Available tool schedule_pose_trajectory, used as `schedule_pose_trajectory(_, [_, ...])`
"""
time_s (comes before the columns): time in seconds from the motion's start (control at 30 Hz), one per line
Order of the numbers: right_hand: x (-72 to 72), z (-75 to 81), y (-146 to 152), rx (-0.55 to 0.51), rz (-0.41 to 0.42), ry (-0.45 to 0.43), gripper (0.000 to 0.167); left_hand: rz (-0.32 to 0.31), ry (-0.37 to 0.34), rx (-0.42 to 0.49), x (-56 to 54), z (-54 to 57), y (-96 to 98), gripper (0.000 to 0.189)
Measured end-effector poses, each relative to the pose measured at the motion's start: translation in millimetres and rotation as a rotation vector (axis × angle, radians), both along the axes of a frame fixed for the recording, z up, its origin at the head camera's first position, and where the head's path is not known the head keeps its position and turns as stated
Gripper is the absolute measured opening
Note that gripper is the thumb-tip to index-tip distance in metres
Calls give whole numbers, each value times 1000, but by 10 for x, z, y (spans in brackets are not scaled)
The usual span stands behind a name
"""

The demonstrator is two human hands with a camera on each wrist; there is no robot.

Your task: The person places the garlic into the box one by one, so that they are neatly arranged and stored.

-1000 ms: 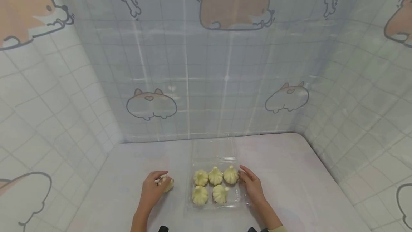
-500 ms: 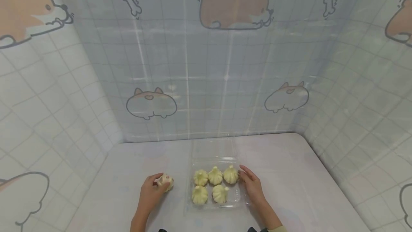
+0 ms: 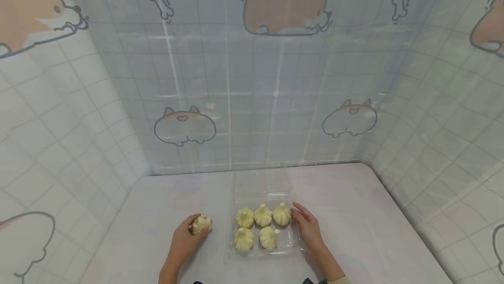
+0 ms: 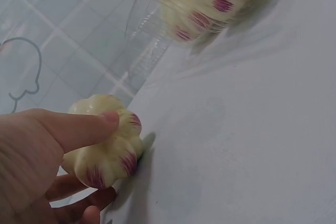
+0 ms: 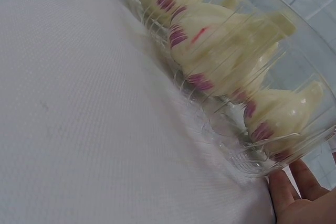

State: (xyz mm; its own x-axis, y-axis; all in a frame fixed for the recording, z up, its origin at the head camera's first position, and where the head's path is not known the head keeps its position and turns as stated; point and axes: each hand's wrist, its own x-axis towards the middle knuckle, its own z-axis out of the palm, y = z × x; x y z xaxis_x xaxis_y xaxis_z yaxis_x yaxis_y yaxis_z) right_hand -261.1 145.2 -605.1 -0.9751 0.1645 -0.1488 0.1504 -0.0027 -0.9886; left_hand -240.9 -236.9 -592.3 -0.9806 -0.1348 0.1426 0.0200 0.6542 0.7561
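My left hand (image 3: pixel 185 238) grips a cream garlic bulb (image 3: pixel 202 224) close to the table, left of a clear plastic box. In the left wrist view the thumb lies across the garlic bulb (image 4: pixel 105 156), whose cloves have purple streaks, with fingers curled beneath. The clear box (image 3: pixel 284 251) has its lid (image 3: pixel 261 182) laid back and holds several garlic bulbs (image 3: pixel 263 216), three along the back row and two in front. At the box's right side rests my right hand (image 3: pixel 311 229); its fingers (image 5: pixel 283 190) touch the outer wall with nothing gripped.
The front right place in the box (image 3: pixel 286 238) has no bulb in it. A pale cloth-covered table (image 3: pixel 346 214) spreads around the box, bounded by a tile-patterned curtain wall (image 3: pixel 252 100) with cartoon dogs behind and at both sides.
My left hand has shifted slightly down, and the garlic bulb in it has turned, showing more of its cream side. The right hand and the box have stayed put.
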Motion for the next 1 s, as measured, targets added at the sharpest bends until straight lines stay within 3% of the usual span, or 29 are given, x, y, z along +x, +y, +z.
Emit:
schedule_pose_trajectory(0.43, [1, 5, 4, -4, 5, 6, 44, -34, 58, 54, -56, -13, 19, 50])
schedule_pose_trajectory(0.6, [0, 2, -2, -14, 6, 3, 43, -69, 124, 86, -28, -81, 30, 49])
schedule_pose_trajectory(0.83, [23, 23, -9, 3, 8, 26, 42, -65, 206, 60, 55, -152, 59, 51])
schedule_pose_trajectory(1.0, [25, 20, -4, -2, 18, 43, 42, -53, 224, 49, 145, -176, 97, 51])
